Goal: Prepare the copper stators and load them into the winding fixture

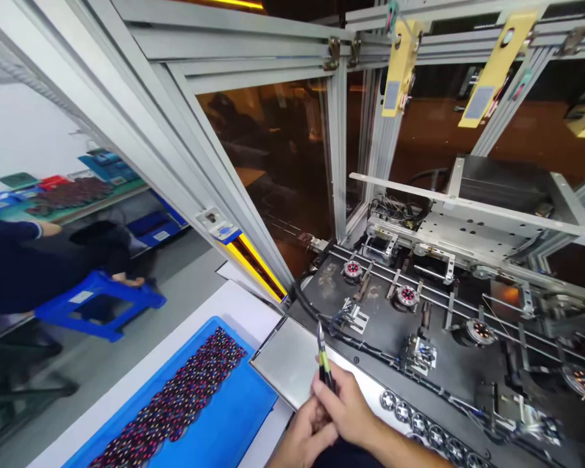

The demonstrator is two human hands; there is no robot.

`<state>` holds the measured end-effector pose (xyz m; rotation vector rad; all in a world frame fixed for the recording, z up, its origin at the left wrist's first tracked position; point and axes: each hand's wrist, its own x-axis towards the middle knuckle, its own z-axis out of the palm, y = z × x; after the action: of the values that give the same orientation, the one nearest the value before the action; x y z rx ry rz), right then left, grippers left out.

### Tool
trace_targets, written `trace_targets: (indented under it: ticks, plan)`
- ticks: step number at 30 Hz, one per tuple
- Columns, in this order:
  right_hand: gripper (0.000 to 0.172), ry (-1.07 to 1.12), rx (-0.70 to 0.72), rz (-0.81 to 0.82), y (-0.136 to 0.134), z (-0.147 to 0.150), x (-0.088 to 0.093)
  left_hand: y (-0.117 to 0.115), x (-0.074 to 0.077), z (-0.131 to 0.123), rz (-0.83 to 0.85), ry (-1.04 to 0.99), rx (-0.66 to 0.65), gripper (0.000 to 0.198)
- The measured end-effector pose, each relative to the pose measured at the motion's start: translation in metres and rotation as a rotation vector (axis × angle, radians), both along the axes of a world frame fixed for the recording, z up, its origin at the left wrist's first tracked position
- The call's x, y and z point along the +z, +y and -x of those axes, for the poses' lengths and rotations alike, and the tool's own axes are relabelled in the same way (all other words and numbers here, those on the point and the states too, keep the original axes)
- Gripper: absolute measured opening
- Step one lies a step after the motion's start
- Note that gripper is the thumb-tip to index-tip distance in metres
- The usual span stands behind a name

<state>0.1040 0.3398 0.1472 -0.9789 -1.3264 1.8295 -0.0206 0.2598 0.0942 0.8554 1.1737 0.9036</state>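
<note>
My right hand (353, 411) is closed around a pair of black tweezers with a green band (323, 356), tips pointing up over a bare metal plate (285, 364). My left hand (299, 442) sits just below and left of it. Its fingers are curled together against the tweezers' lower end, and what they pinch is hidden. A blue tray (234, 422) to the left holds several small dark round parts (185, 396). To the right, a row of round silver parts (419, 426) lies along the machine's front edge.
A machine bed with rails (419, 286) carries round red-centred parts (352, 270) on fixtures behind an aluminium-framed guard (234, 175). Yellow tags (400, 62) hang above. At far left another person (24, 260) sits by a blue stool (102, 302) and a bench with trays.
</note>
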Motion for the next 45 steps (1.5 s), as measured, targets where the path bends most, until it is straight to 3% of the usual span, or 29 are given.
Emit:
trace_targets:
  ticks: [4, 7, 12, 19, 40, 43, 45]
  plan:
    - [0.031, 0.033, -0.171, 0.092, 0.045, 0.050, -0.004, 0.001, -0.035, 0.007, -0.414, 0.733, 0.013, 0.033]
    - [0.036, 0.079, -0.309, 0.255, 0.084, 0.092, -0.010, 0.005, -0.056, 0.001, -0.581, 0.955, 0.034, 0.027]
    - [0.036, 0.130, -0.601, 0.436, 0.128, 0.122, -0.019, 0.013, -0.070, -0.011, -0.697, 1.055, 0.052, 0.031]
    - [0.036, 0.122, -0.790, 0.477, 0.144, 0.122, -0.029, 0.015, -0.072, -0.010, -0.763, 1.157, 0.067, 0.032]
    - [0.033, 0.084, -0.845, 0.550, 0.158, 0.120, -0.023, 0.014, -0.076, -0.009, -0.734, 1.196, 0.024, 0.029]
    - [0.031, 0.094, -0.800, 0.530, 0.159, 0.119, -0.014, 0.011, -0.081, -0.008, -0.711, 1.195, 0.022, 0.032]
    - [0.027, 0.126, -0.701, 0.496, 0.147, 0.116, 0.002, 0.009, -0.085, -0.007, -0.684, 1.198, 0.023, 0.033]
